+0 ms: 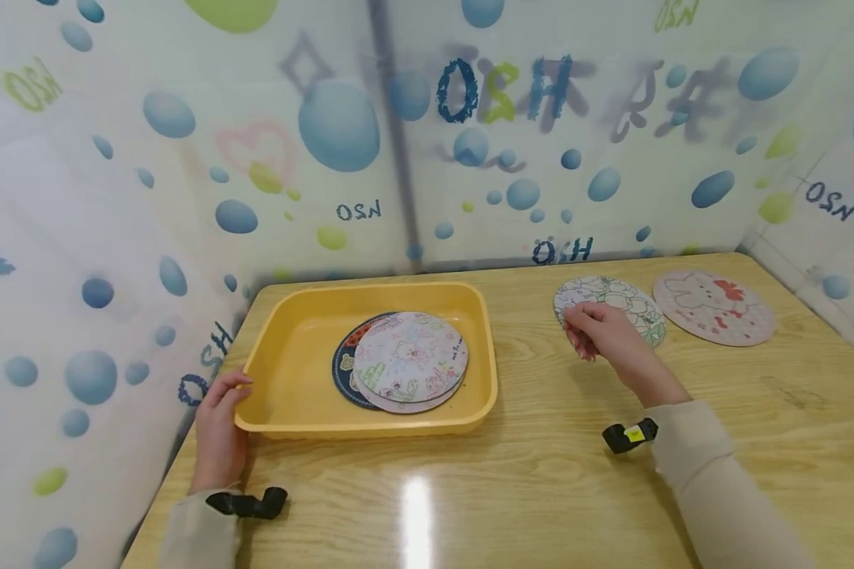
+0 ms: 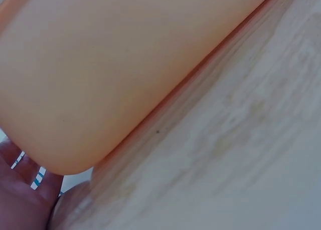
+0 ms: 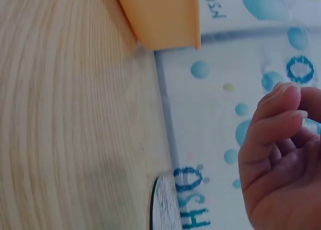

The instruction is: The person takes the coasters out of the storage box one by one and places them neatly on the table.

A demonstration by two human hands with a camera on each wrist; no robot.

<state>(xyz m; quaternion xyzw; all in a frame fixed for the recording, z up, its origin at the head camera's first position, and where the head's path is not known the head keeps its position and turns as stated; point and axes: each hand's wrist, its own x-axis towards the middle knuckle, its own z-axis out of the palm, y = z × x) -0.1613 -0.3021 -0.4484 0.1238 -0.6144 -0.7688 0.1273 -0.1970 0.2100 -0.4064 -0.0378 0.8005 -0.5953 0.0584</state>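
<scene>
My left hand holds the left end of a yellow plastic tray, its thumb at the rim near the front corner. In the left wrist view the fingers lie against the tray's outer side. Several round mats lie stacked in the tray: a pale one with coloured drawings on top, a dark blue one showing at the left. My right hand is over the near-left part of a round mat with green line drawings. Its fingers are loosely curled and hold nothing in the right wrist view.
A pink round mat with a bunny lies right of the green-lined one. All of this is on a light wooden table. A white sheet with blue and green spots hangs behind and on both sides.
</scene>
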